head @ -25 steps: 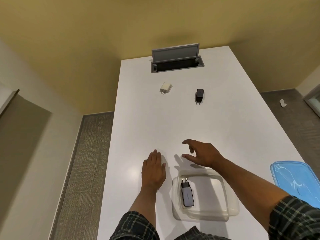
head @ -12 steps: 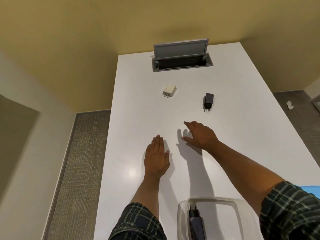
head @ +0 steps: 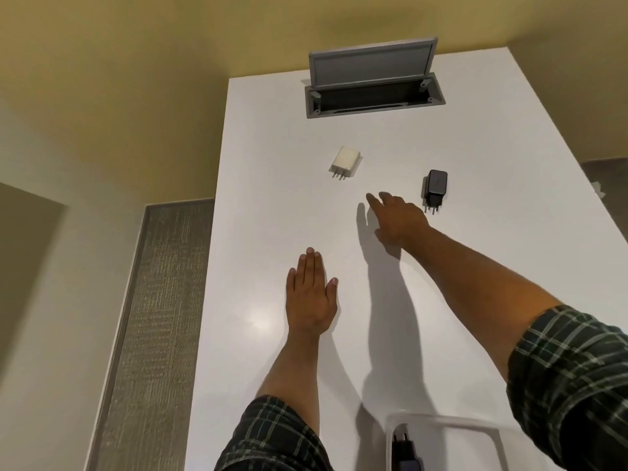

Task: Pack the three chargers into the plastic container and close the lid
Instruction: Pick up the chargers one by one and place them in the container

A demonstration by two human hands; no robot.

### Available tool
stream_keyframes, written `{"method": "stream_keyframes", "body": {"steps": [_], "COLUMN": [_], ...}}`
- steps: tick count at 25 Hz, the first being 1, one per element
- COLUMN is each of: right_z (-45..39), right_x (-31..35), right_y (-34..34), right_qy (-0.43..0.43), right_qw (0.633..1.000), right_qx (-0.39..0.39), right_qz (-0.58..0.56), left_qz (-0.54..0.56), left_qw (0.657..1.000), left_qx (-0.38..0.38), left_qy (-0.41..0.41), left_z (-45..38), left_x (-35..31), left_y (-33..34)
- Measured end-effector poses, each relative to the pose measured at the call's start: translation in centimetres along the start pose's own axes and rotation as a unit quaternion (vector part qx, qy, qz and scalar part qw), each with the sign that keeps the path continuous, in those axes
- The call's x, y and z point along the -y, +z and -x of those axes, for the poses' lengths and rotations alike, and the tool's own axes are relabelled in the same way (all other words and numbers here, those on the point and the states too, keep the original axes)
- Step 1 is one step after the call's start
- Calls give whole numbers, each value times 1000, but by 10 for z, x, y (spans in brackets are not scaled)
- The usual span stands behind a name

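A white charger [head: 345,162] lies on the white table [head: 475,266], prongs toward me. To its right lies a black charger [head: 435,189]. My right hand [head: 397,219] is stretched out over the table between the two, fingers apart and empty, just left of the black charger. My left hand [head: 311,297] rests flat on the table, holding nothing. At the bottom edge the clear plastic container [head: 445,423] shows its far rim, with a dark charger [head: 404,452] inside. The lid is out of view.
A grey cable box [head: 373,100] with its flap raised is set into the table's far end. The table's left edge drops to a carpeted floor strip [head: 163,317]. A yellow wall stands beyond.
My right hand has moved away from the container, farther up the table toward the two chargers. The view has tilted up, so the container slid to the bottom edge. The left hand stayed flat.
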State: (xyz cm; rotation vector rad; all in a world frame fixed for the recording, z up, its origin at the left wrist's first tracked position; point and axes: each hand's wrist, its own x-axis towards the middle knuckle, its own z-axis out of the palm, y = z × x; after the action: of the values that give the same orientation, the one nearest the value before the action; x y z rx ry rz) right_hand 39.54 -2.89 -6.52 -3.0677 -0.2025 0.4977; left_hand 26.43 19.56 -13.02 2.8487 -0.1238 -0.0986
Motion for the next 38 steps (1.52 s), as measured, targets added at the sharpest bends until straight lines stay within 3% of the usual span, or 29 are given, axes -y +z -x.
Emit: {"method": "stream_keyframes", "body": {"steps": [13, 19, 23, 26, 30, 38], "right_z": [-112, -146, -150, -144, -129, -91], "right_x": [15, 13, 17, 24, 28, 25], "right_y": [-36, -44, -34, -32, -32, -23], "right_qy": [-2, -44, -31, -23, -22, -56], "right_qw": [1000, 994, 994, 998, 997, 985], "right_qx": [5, 67, 101, 58, -18, -75], "right_qz": [-2, 68, 32, 14, 70, 146], "left_qz": [-6, -6, -12, -11, -11, -24], "left_qw": [997, 996, 996, 996, 997, 998], "left_qx": [-77, -87, -83, -83, -81, -51], "left_qy": [-2, 1, -4, -4, -4, -5], "left_z": [-30, -30, -31, -30, -30, -30], "left_x": [11, 13, 13, 13, 12, 12], "left_y": [15, 20, 22, 20, 20, 18]}}
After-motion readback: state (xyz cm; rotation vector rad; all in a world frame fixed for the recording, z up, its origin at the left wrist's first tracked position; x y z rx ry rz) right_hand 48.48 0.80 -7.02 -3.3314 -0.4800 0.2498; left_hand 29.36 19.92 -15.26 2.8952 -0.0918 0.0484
